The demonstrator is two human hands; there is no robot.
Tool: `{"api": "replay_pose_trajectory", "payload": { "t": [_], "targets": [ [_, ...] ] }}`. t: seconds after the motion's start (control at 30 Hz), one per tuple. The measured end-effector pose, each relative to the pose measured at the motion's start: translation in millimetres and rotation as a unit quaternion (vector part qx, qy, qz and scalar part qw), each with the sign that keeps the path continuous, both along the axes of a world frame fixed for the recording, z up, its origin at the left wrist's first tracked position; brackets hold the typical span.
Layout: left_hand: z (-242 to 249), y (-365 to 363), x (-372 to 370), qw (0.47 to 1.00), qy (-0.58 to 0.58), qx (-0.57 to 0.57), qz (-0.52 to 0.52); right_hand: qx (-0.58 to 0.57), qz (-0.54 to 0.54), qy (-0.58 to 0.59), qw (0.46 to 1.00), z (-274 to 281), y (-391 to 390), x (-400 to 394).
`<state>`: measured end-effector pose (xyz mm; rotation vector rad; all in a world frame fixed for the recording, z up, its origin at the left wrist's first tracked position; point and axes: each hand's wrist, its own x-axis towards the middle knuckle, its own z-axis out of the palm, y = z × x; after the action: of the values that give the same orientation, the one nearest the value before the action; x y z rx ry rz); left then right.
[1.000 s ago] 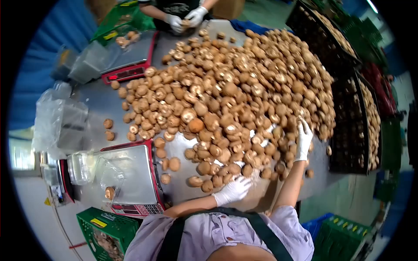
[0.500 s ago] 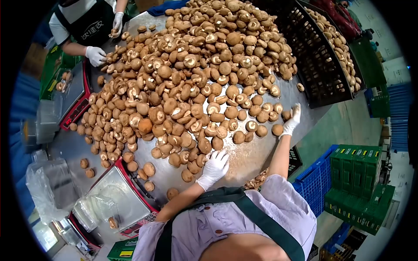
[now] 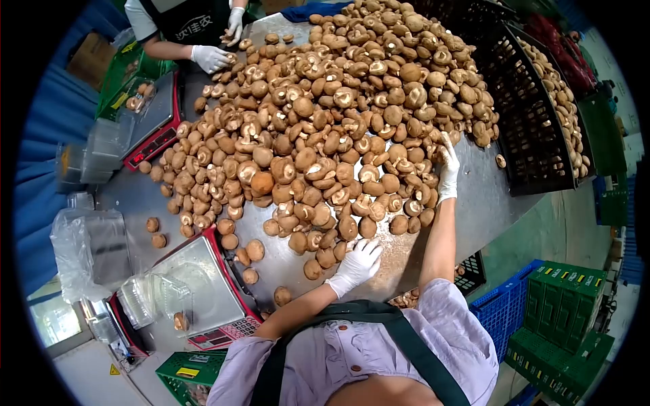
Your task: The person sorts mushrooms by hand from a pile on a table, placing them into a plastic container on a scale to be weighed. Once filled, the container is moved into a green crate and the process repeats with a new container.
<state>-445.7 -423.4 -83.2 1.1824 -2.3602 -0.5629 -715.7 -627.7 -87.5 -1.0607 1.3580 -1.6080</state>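
Note:
A large heap of brown shiitake mushrooms (image 3: pixel 302 107) covers much of the metal table (image 3: pixel 484 220). My white-gloved right hand (image 3: pixel 447 170) lies along the heap's right edge, fingers stretched out and touching mushrooms there. At the near edge rests my left hand (image 3: pixel 359 265), also gloved, its fingers extended beside a few loose mushrooms (image 3: pixel 326 257). Neither hand is wrapped around a mushroom. The undersides of both hands are hidden.
A red-framed scale (image 3: pixel 193 291) with clear plastic trays stands at the near left; another scale (image 3: pixel 152 111) is farther back. A black crate (image 3: pixel 525 101) of mushrooms stands at right. Across the table are a co-worker's gloved hands (image 3: pixel 211 59). Green crates (image 3: pixel 565 298) are stacked on the floor.
My right hand has swept inward and farther up the table, and the loose mushrooms on the right now sit closer to the heap. My left hand stays near the front edge. The view has shifted.

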Motion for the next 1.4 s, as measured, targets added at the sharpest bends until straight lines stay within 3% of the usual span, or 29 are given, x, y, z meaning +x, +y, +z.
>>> {"api": "replay_pose_trajectory", "payload": {
  "t": [0.23, 0.3, 0.33, 0.37, 0.47, 0.5, 0.6, 0.73, 0.9, 1.1, 1.27, 1.3, 1.4],
  "targets": [
    [-18, 5, -1, 1.0, 0.002, -0.003, -0.007, 0.005, 0.052, -0.151, 0.987, 7, 1, 6],
    [-12, 5, 0, 0.999, 0.03, -0.014, -0.011, 0.014, 0.032, -0.126, 0.991, 1, 0, 6],
    [-9, 5, 1, 0.999, 0.033, -0.019, -0.01, 0.002, 0.082, -0.128, 0.988, -3, 0, 2],
    [-7, 4, 1, 0.999, 0.036, -0.025, -0.012, 0.016, 0.075, -0.009, 0.997, -1, 3, 3],
    [-14, 5, 0, 0.998, 0.06, -0.021, -0.012, 0.026, 0.086, 0.166, 0.982, 11, 15, 25],
    [-14, 4, 0, 0.998, 0.059, -0.005, -0.012, 0.089, 0.088, 0.264, 0.956, 21, 20, 28],
    [-5, -2, 6, 0.998, 0.049, 0.026, -0.019, 0.021, 0.095, 0.227, 0.969, 15, 19, 39],
    [-31, 0, 10, 0.986, 0.151, 0.06, -0.041, 0.016, 0.056, 0.323, 0.945, 24, 25, 55],
    [-24, 5, 49, 0.998, 0.037, -0.022, -0.049, -0.052, 0.082, 0.41, 0.907, 52, 41, 86],
    [-5, 6, 74, 0.981, 0.142, 0.128, 0.024, -0.029, 0.022, 0.625, 0.779, 48, 57, 118],
    [79, -35, 101, 0.92, 0.158, 0.357, 0.028, 0.012, -0.015, 0.643, 0.765, 38, 53, 125],
    [87, -44, 107, 0.924, 0.177, 0.337, 0.042, 0.017, -0.014, 0.651, 0.759, 35, 48, 122],
    [106, -89, 121, 0.967, 0.175, 0.063, 0.174, -0.009, -0.016, 0.66, 0.751, 53, 38, 131]
  ]
}}
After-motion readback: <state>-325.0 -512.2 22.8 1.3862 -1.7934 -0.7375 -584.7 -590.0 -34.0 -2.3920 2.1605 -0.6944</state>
